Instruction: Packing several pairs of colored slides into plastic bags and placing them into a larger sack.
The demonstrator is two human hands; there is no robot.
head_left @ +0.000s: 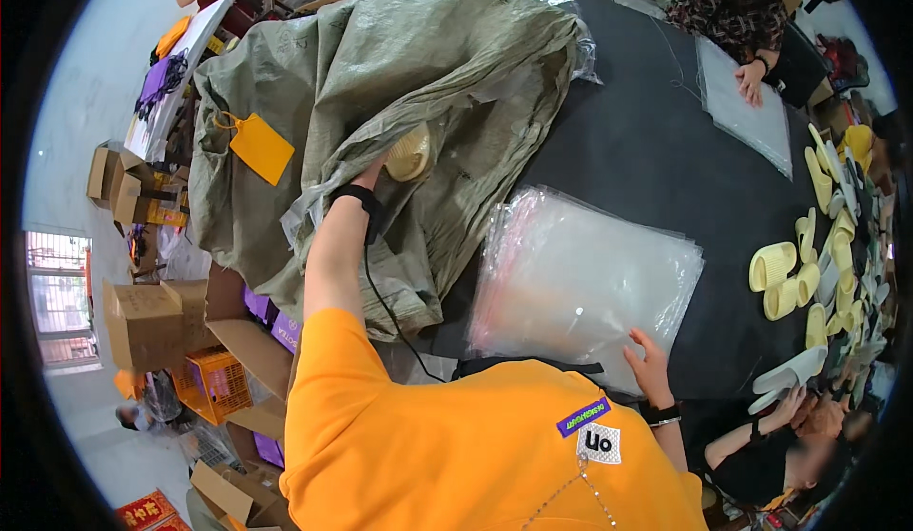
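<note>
Left hand [374, 173]: upper middle, in the mouth of the sack; fingers hidden, so I can't tell if it grips.
Yellow slipper [409, 154]: inside the sack, just beside that hand.
Right hand [650, 364]: lower right of middle, loosely open, nothing seen in it.
Clear bags [594, 274]: flat pile, middle, by the right hand.
Big grey-green sack [409, 37]: upper left to middle.
More slippers [772, 267]: far right.
</note>
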